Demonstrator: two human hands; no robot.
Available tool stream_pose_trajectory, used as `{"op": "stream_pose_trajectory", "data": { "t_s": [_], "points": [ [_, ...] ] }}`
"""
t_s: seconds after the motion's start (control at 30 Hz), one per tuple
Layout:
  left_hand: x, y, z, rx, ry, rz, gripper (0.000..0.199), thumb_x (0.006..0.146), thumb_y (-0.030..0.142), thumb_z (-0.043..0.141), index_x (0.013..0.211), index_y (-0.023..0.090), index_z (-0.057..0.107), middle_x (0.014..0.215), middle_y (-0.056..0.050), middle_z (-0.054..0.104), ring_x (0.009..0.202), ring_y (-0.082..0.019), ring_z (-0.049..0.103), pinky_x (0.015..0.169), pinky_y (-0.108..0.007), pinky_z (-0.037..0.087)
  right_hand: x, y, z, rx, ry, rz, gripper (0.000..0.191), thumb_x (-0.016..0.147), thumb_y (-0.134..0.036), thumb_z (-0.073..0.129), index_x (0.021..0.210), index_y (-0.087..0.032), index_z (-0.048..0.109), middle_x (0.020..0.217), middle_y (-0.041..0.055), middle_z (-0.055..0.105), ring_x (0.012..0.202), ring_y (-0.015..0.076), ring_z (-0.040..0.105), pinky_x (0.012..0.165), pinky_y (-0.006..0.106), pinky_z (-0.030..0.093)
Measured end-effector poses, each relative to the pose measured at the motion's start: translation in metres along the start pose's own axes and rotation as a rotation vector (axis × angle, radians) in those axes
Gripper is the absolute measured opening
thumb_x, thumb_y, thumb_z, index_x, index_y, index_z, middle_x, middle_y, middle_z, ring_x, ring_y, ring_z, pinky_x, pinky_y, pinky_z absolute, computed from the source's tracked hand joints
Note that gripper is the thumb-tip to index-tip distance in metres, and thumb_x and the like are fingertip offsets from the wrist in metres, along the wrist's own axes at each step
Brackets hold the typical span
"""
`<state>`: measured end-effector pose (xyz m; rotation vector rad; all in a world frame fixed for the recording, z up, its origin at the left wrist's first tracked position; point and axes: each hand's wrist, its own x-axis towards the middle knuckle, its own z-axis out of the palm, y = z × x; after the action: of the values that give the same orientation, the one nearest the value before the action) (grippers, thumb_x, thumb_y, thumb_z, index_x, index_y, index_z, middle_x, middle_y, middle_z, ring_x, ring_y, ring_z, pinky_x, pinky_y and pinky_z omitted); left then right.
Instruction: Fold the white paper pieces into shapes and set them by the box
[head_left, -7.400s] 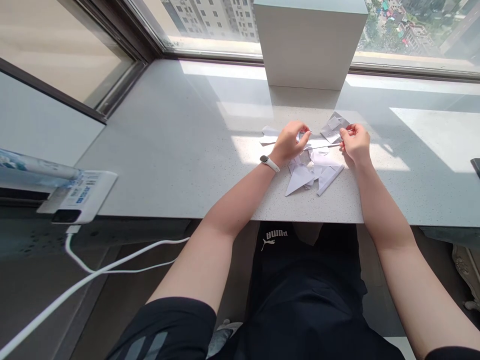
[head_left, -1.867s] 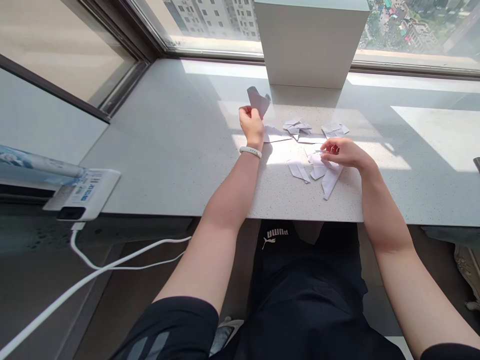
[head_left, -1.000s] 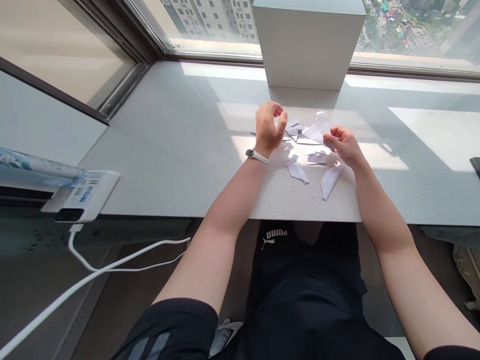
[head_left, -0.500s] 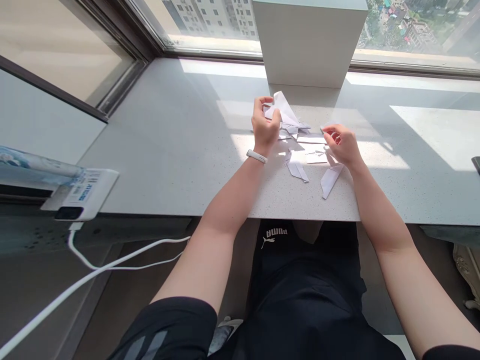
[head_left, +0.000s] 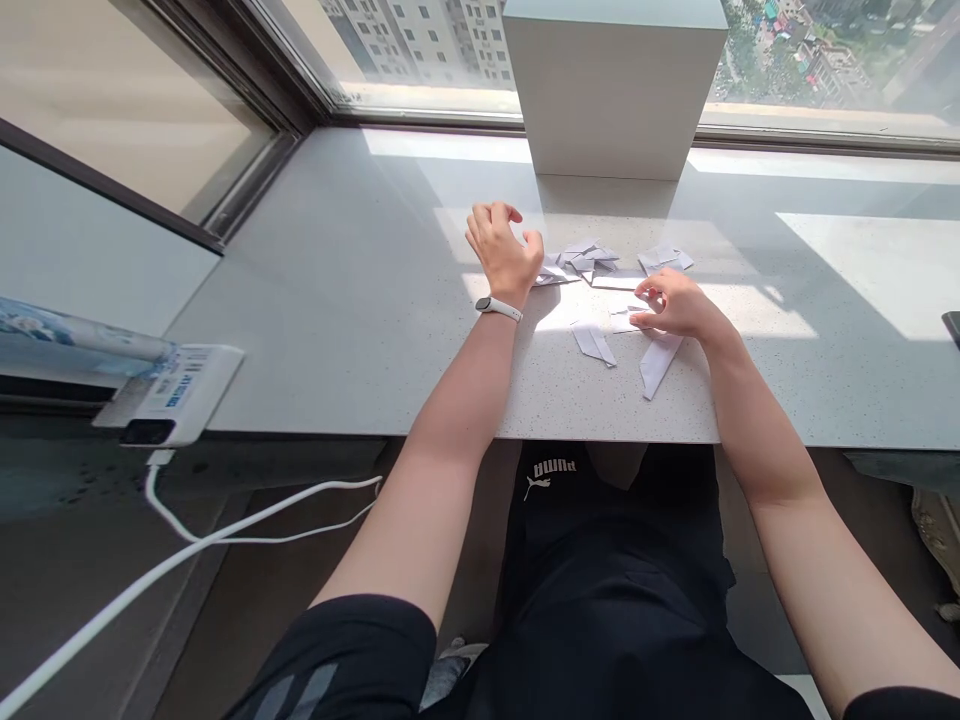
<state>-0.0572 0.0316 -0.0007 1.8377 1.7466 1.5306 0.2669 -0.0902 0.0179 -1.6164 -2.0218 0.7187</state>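
Note:
My left hand (head_left: 504, 250), with a white band on its wrist, is just left of a loose pile of folded white paper pieces (head_left: 589, 257). Its fingers curve apart and hold nothing. My right hand (head_left: 673, 302) hovers over a folded paper piece (head_left: 624, 320), its thumb and fingers apart and reaching to it; whether they touch it I cannot tell. Just beyond that hand lies another folded paper piece (head_left: 666, 257). Nearer the front edge are two more: a bent strip (head_left: 594, 343) and a pointed strip (head_left: 658, 368), whose top the right hand partly covers.
A tall white box (head_left: 611, 100) stands at the back of the pale speckled counter (head_left: 337, 300), against the window. To the left, a white power bank (head_left: 184, 395) with a cable (head_left: 247, 515) lies at the counter's edge. A dark object (head_left: 952, 328) shows far right.
My left hand has moved left, and the folded paper raised beside it is now down. My right hand has opened and shifted slightly toward me, and a folded paper piece shows beyond it.

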Motion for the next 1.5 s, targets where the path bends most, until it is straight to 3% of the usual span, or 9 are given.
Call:
{"op": "stream_pose_trajectory", "data": {
  "t_s": [0.2,0.43,0.53,0.63,0.73,0.93,1.2,1.37,1.5],
  "points": [
    [-0.026,0.021,0.016,-0.099,-0.308,0.458,0.022,0.099,0.022,0.08,0.12,0.03,0.078,0.129,-0.014,0.081,0.136,-0.044,0.075,0.13,-0.073,0.059,-0.004,-0.004,-0.01,0.085,-0.05,0.059,0.052,0.072,-0.037,0.116,0.102,-0.029,0.074,0.108,0.0078,0.071,0.096,0.0291,0.066,0.085,0.05,0.059],
    [-0.042,0.027,0.026,-0.112,-0.614,0.588,0.02,0.098,0.022,0.089,0.115,0.028,0.081,0.15,-0.016,0.083,0.155,-0.045,0.068,0.137,-0.073,0.056,-0.011,-0.01,-0.019,0.343,-0.162,0.096,0.054,0.084,-0.049,0.112,0.103,-0.032,0.065,0.09,0.0034,0.066,0.082,0.0252,0.061,0.069,0.045,0.054],
    [-0.042,0.019,0.036,-0.077,-0.682,0.583,0.018,0.103,0.031,0.096,0.109,0.026,0.081,0.155,-0.017,0.081,0.166,-0.044,0.06,0.143,-0.074,0.051,-0.004,-0.007,-0.016,0.499,-0.044,0.064,0.048,0.093,-0.054,0.106,0.111,-0.031,0.067,0.097,0.0054,0.07,0.09,0.0276,0.069,0.076,0.048,0.065],
    [-0.041,0.016,0.041,-0.029,-0.74,0.556,0.027,0.109,0.042,0.096,0.103,0.023,0.078,0.152,-0.017,0.08,0.169,-0.042,0.055,0.146,-0.074,0.048,0.01,0.008,-0.012,0.505,0.267,0.063,0.04,0.104,-0.057,0.093,0.122,-0.03,0.07,0.108,0.0093,0.074,0.1,0.0306,0.076,0.088,0.052,0.072],
    [-0.04,0.021,0.038,-0.037,-0.756,0.565,0.031,0.112,0.044,0.093,0.096,0.024,0.076,0.146,-0.016,0.082,0.168,-0.042,0.056,0.146,-0.075,0.048,0.018,0.031,-0.01,0.328,0.495,0.104,0.04,0.114,-0.06,0.079,0.137,-0.029,0.072,0.122,0.0149,0.077,0.113,0.0361,0.08,0.095,0.057,0.073],
    [-0.04,0.032,0.028,-0.094,-0.72,0.594,0.032,0.107,0.043,0.092,0.084,0.029,0.074,0.131,-0.012,0.088,0.161,-0.042,0.067,0.137,-0.073,0.058,0.01,0.063,-0.006,-0.004,0.531,0.16,0.035,0.11,-0.04,0.075,0.143,-0.026,0.075,0.136,0.0202,0.075,0.126,0.0422,0.077,0.114,0.069,0.067],
    [-0.037,0.031,0.025,-0.144,-0.663,0.674,0.017,0.102,0.01,0.079,0.098,0.027,0.081,0.147,-0.015,0.088,0.152,-0.04,0.077,0.131,-0.07,0.065,0.005,0.015,-0.011,0.014,0.394,-0.038,0.024,0.103,-0.032,0.08,0.127,-0.03,0.08,0.135,0.0172,0.079,0.134,0.0433,0.071,0.116,0.069,0.063],
    [-0.039,0.036,0.019,-0.179,-0.645,0.628,0.017,0.098,0.008,0.079,0.097,0.026,0.079,0.146,-0.014,0.087,0.142,-0.037,0.079,0.122,-0.064,0.07,-0.001,-0.008,-0.009,0.091,0.185,-0.127,0.026,0.097,-0.047,0.096,0.113,-0.03,0.084,0.125,0.0143,0.087,0.122,0.0405,0.075,0.115,0.067,0.064],
    [-0.042,0.037,0.019,-0.219,-0.638,0.576,0.012,0.106,0.021,0.081,0.098,0.026,0.075,0.142,-0.016,0.088,0.137,-0.035,0.081,0.121,-0.061,0.07,0.0,-0.011,-0.007,0.198,0.205,-0.06,0.024,0.1,-0.053,0.092,0.1,-0.03,0.085,0.109,0.0124,0.087,0.107,0.0364,0.076,0.106,0.062,0.067]
  ]
}}
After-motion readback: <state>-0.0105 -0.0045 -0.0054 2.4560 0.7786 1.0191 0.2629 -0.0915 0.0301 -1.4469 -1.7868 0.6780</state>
